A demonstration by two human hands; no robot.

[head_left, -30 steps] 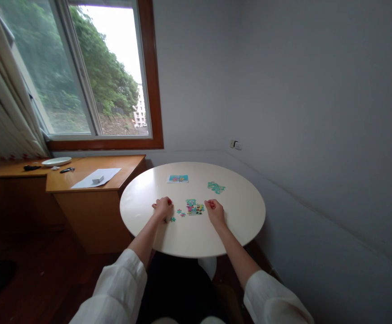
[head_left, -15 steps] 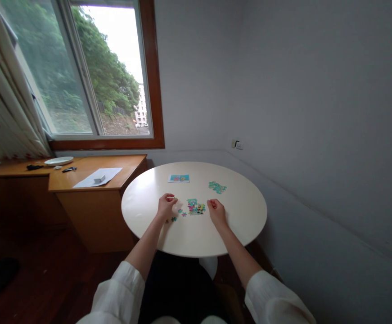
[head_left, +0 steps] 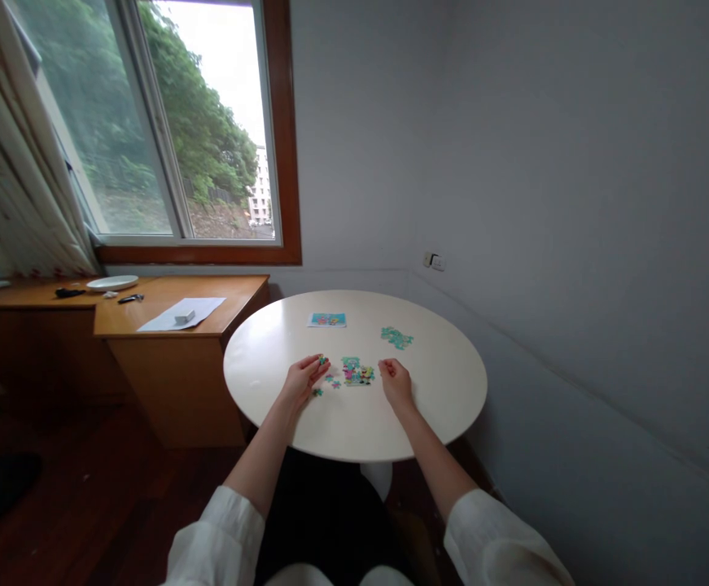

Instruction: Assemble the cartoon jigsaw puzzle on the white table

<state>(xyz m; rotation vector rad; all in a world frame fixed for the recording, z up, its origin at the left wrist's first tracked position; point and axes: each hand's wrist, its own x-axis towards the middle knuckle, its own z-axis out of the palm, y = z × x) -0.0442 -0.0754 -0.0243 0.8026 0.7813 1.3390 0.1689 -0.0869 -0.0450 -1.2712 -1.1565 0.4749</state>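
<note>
My left hand (head_left: 303, 380) is raised a little over the white table, its fingertips pinching a small jigsaw puzzle piece (head_left: 323, 360) with its coloured side up. Right of it lies a partly joined jigsaw puzzle (head_left: 357, 373) in green, pink and yellow. Loose puzzle pieces (head_left: 335, 384) lie between that hand and the joined part, and another loose piece (head_left: 318, 392) sits just below the hand. On the puzzle's other side, my right hand (head_left: 396, 379) is closed with curled fingers; whether anything is in them is hidden.
On the round table (head_left: 439, 407), a picture card (head_left: 327, 320) lies at the back and a heap of teal puzzle pieces (head_left: 396, 337) at the back right. A wooden desk (head_left: 171, 350) at left bears paper (head_left: 207, 312), a small white box (head_left: 184, 317) and a white plate (head_left: 113, 283).
My left hand has turned, so the pinched puzzle piece now shows more of its coloured face. The right hand stays closed beside the puzzle. The view has shifted slightly.
</note>
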